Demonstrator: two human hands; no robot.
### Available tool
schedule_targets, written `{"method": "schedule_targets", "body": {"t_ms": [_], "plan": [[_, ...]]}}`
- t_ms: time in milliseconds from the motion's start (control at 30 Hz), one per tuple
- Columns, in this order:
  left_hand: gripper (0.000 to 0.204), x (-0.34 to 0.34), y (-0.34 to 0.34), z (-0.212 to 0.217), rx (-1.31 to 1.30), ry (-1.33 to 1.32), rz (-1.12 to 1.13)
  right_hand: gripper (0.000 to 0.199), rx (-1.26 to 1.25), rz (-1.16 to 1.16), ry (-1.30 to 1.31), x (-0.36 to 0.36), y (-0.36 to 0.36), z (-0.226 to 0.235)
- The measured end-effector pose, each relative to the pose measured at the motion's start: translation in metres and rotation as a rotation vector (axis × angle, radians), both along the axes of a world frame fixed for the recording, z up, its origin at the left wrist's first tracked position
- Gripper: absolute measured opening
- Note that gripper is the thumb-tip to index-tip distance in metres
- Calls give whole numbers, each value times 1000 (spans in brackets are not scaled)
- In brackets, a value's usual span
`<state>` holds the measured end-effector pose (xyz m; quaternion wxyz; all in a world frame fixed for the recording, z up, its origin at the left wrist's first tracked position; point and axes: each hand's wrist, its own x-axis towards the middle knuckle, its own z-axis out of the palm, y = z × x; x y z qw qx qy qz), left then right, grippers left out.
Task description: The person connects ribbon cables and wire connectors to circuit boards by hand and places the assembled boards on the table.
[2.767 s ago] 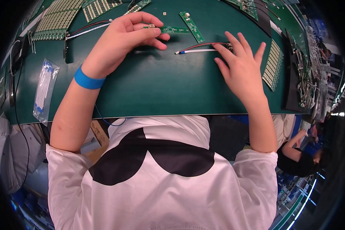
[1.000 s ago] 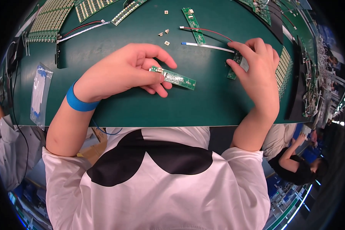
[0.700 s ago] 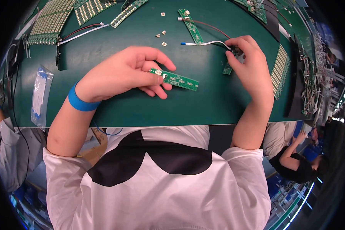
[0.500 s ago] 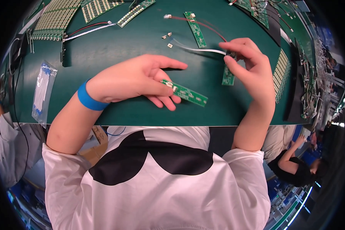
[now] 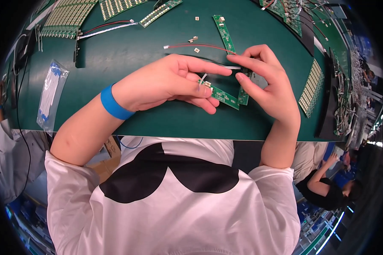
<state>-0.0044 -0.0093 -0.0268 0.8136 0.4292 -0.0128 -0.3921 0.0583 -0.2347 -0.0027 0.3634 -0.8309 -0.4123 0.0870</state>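
Between the thumb and fingers of my left hand, which wears a blue wristband, is a narrow green circuit board slanting down to the right. My right hand pinches a second circuit board, upright and partly hidden by the fingers. The two boards' ends meet or overlap; I cannot tell whether they touch. A thin red cable with a white connector runs left from near my right fingertips. A white cable passes by my left index fingertip, its far part hidden behind my left hand.
Another narrow circuit board lies beyond my hands, near a few small connectors. Board panels sit at the far left, with another panel on the right. A clear bag of white-and-blue strips lies left. Wired boards stand far right.
My left hand has moved right with its board, up to the board in my right hand. My right hand has shifted slightly left. The red and white cables have swung lower and to the left.
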Motion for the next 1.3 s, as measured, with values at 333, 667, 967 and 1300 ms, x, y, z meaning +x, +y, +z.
{"method": "schedule_targets", "body": {"t_ms": [333,667,967,1300], "plan": [[30,0,2,-3,142,-81,-53,23,-104,7,-269,-5,12,5],[22,1,11,-5,167,-336,-94,20,78,151,-145,-20,42,3],[12,1,9,-4,174,-300,-86,24,132,268,-9,-8,45,-4],[55,-3,12,13,82,-249,-20,4,548,172,518,12,22,-1]]}}
